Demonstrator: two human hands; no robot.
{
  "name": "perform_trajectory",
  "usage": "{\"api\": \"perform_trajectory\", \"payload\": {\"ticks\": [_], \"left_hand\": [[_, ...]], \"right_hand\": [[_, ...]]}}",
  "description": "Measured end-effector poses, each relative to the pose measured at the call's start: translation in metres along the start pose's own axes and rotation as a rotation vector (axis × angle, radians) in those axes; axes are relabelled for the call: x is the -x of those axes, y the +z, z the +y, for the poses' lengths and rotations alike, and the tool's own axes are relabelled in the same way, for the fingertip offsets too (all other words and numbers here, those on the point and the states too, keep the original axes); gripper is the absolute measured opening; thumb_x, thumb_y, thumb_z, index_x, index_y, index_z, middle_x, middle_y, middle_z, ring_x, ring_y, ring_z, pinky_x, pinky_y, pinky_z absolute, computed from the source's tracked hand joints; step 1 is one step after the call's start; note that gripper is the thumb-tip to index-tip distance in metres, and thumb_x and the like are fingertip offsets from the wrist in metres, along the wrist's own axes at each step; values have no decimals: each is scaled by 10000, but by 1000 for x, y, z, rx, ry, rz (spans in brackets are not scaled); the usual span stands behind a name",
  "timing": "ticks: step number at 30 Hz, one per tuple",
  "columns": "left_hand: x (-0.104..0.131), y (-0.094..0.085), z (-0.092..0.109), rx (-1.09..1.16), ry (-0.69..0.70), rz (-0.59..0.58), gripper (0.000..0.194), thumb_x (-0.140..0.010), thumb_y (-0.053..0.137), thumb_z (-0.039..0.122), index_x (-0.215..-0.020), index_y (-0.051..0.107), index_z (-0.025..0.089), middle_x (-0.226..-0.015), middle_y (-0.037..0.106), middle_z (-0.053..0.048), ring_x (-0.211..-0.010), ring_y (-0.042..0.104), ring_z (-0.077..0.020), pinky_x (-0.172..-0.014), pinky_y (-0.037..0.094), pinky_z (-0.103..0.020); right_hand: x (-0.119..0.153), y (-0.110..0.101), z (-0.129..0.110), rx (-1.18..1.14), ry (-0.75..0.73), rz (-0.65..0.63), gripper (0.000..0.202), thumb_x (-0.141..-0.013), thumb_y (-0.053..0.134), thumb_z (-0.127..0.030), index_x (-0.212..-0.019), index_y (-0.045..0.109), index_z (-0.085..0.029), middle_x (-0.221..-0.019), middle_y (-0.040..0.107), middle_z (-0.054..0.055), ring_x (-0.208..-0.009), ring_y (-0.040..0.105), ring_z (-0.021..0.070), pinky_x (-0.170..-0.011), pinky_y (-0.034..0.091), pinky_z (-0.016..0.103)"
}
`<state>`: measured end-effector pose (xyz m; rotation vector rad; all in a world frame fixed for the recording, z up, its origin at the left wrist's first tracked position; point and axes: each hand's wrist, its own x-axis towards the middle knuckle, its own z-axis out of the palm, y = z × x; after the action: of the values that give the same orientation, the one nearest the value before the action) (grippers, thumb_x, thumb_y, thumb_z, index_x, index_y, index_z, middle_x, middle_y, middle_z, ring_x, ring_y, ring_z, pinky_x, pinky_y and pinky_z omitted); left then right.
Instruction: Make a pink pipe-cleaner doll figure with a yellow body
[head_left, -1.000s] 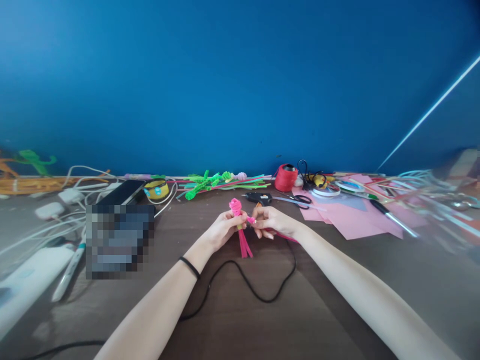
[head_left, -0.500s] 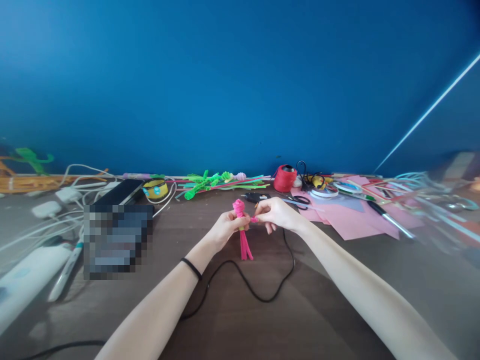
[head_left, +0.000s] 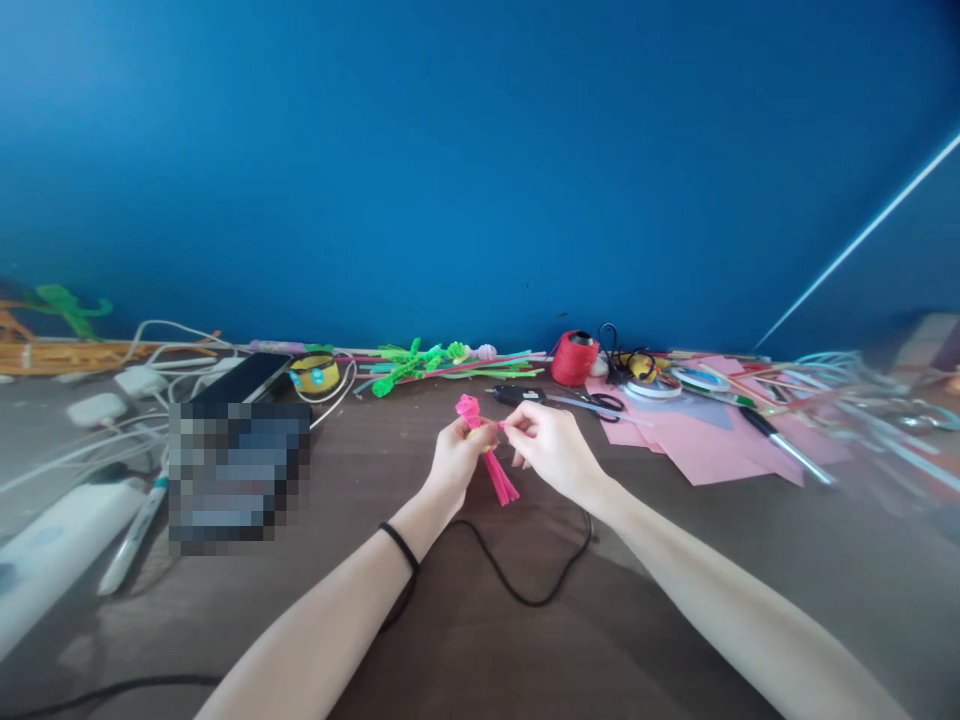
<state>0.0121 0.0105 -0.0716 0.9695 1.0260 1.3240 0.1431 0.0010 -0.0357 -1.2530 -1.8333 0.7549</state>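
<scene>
My left hand (head_left: 456, 458) is closed around the middle of a pink pipe-cleaner figure (head_left: 501, 478), just over the table. The figure's coiled top pokes out above my thumb, and a bundle of straight pink stems hangs below, slanting right. A bit of yellow-green shows at my left fingers. With thumb and forefinger, my right hand (head_left: 541, 442) pinches a short pink pipe-cleaner end that sticks out from the figure's right side. Much of the figure's middle is hidden by my left fingers.
Behind my hands lie a glue gun (head_left: 525, 396), scissors (head_left: 604, 404), a red thread spool (head_left: 574, 358) and green pipe cleaners (head_left: 420, 362). Pink paper (head_left: 697, 450) and a pen (head_left: 787, 445) lie right. White cables, a marker (head_left: 135, 540) and a power strip (head_left: 60, 560) are left. A black cord (head_left: 525, 598) loops nearer.
The figure has tilted, its top going left and its stems swinging right. My left hand has turned with it, and my right hand has shifted slightly, still pinching the pink end.
</scene>
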Motion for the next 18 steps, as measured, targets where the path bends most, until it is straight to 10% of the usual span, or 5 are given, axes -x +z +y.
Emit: {"api": "perform_trajectory", "payload": {"ticks": [18], "left_hand": [[-6,-14,1,289,-99,-123,179,-569,710,252,-598,578,134,-504,529,31,-504,469,-72,-579,373,-226]], "right_hand": [[-14,10,33,-372,98,-197,216,-679,621,-356,-712,545,-157,-467,508,-43,-352,440,68,-343,288,183]]}}
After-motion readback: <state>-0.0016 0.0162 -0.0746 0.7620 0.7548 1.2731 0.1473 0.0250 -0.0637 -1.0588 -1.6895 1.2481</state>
